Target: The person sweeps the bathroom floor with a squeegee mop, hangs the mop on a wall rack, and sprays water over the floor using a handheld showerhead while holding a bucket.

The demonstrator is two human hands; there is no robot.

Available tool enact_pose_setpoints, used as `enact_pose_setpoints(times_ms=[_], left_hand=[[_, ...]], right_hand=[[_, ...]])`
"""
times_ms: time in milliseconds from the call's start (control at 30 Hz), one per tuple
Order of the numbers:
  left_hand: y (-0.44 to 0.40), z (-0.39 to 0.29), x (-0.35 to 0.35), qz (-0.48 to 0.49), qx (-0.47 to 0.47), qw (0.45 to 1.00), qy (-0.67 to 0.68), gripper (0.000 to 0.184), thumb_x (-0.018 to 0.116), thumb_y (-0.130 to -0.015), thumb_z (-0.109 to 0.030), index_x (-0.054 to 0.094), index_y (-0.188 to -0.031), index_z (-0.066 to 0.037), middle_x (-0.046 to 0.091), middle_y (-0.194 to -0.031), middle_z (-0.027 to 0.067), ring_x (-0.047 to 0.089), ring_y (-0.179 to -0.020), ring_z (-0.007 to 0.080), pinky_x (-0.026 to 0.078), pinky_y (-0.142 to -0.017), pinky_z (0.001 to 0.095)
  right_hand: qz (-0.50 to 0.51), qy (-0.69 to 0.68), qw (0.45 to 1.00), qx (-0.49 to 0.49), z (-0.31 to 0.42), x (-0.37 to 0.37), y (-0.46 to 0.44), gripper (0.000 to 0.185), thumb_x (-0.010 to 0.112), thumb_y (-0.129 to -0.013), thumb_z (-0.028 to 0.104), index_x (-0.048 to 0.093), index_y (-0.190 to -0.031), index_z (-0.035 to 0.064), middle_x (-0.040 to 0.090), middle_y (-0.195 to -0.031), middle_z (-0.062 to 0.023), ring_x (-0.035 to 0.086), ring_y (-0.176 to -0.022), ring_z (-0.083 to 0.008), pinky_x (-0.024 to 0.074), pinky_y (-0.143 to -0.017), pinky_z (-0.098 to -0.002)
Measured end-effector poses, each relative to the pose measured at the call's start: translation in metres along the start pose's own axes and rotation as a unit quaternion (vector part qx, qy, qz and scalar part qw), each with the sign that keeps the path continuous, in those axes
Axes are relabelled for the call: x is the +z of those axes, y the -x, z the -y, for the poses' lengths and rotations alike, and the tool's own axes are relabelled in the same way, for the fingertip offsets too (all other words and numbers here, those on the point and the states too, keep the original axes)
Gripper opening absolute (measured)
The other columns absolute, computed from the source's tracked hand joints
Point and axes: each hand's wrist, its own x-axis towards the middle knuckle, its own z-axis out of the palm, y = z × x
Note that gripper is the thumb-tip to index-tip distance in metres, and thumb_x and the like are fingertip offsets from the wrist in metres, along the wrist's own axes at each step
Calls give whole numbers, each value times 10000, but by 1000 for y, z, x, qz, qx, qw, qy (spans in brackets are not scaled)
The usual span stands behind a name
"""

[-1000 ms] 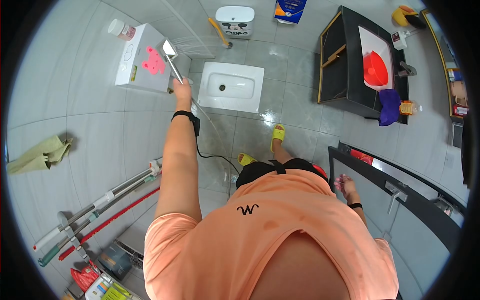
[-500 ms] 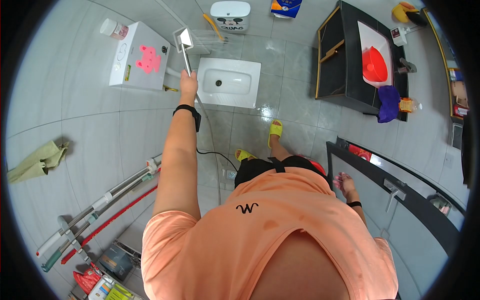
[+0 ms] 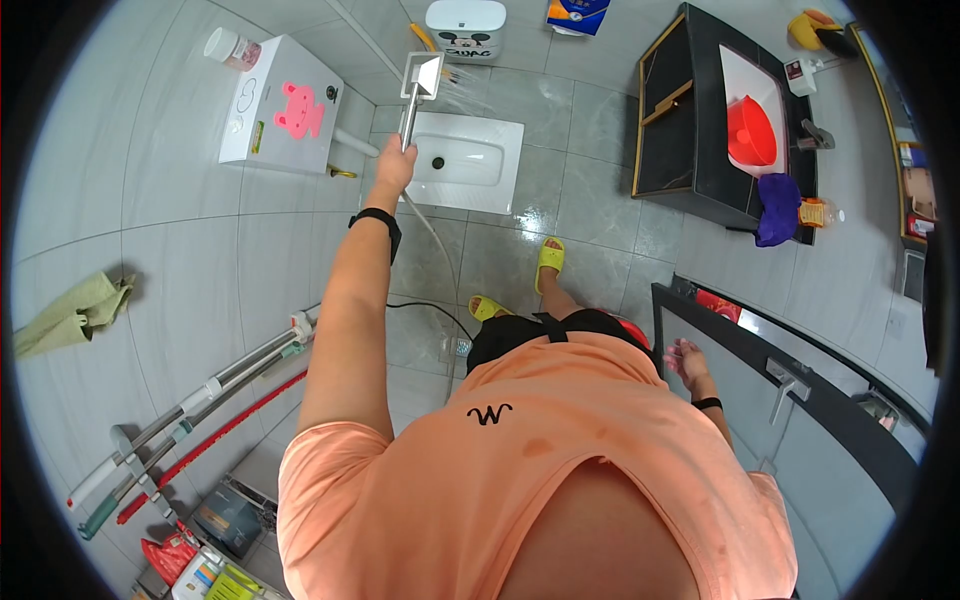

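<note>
My left hand (image 3: 396, 165) is wrapped round the handle of a square silver shower head (image 3: 425, 72), with the arm stretched forward. Water sprays from the head to the right, over the floor tiles. Just beyond and right of this hand lies a white squat toilet (image 3: 508, 150) with a dark drain hole. From my left hand a grey hose (image 3: 450, 255) trails down toward my body. My right hand (image 3: 688, 365) hangs beside the door, its fingers loosely bent and a little apart, with nothing visible in them.
A white cistern box (image 3: 262, 120) with a pink sticker is on the left wall. At the back stands a white bin (image 3: 466, 30). A black vanity (image 3: 668, 140) with a red basin (image 3: 750, 132) is right; mop poles (image 3: 215, 390) lean left. A glass door (image 3: 720, 340) stands near my right hand.
My left hand has moved right with the shower head, which now sprays farther right, in front of the bin. The hose has swung right too. My right hand has hardly moved.
</note>
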Motion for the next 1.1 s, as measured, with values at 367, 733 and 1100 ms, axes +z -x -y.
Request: enact_pose_setpoints(times_ms=[367, 733, 1100], left_hand=[[128, 10, 47, 39, 0, 999, 15, 247, 547, -902, -226, 444, -1016, -33, 603, -908, 271, 574, -853, 480, 447, -733, 531], [340, 151, 104, -63, -177, 979, 75, 273, 558, -894, -226, 464, -994, 11, 571, -864, 251, 563, -821, 448, 437, -719, 496], [412, 241, 55, -291, -465, 702, 454, 155, 491, -925, -179, 369, -908, -84, 443, -705, 67, 448, -540, 164, 366, -446, 335]], right_hand=[[-8, 12, 1000, 6, 3, 18, 12, 291, 449, -1007, 313, 521, -1136, 63, 658, -904, -61, 657, -734, -177, 543, -626, -296], [13, 49, 999, 7, 11, 22, 14, 341, 435, -1010, 327, 515, -1183, 44, 640, -951, -70, 649, -750, -178, 533, -628, -292], [33, 151, 987, -38, 70, 45, 9, 365, 458, -998, 359, 524, -1211, 70, 641, -999, -56, 640, -790, -176, 512, -673, -303]])
